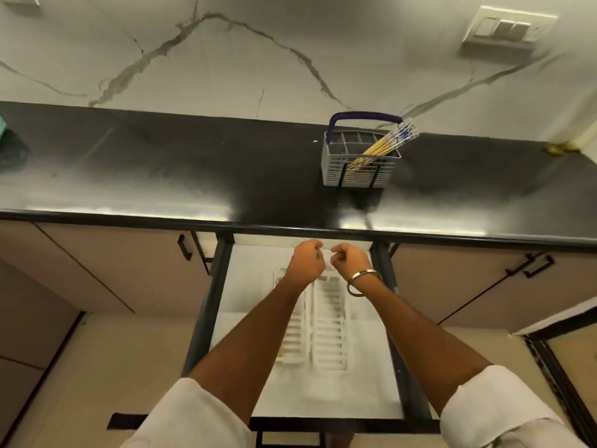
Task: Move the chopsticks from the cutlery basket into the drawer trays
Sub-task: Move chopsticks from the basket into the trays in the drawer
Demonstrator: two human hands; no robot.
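While the chopsticks [384, 144] lean in the right compartment of the cutlery basket [359, 163] on the black counter [193, 169], your left hand [305, 261] and right hand [349, 261] hover curled into loose fists, holding nothing, above 2 white trays [326, 334] in the open drawer [336, 402].

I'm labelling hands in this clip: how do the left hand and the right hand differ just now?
The right hand has a metal bangle at its wrist; the left hand has a bare wrist. The left hand reaches slightly further toward the counter. Both are loosely curled, apparently empty, above the open drawer.
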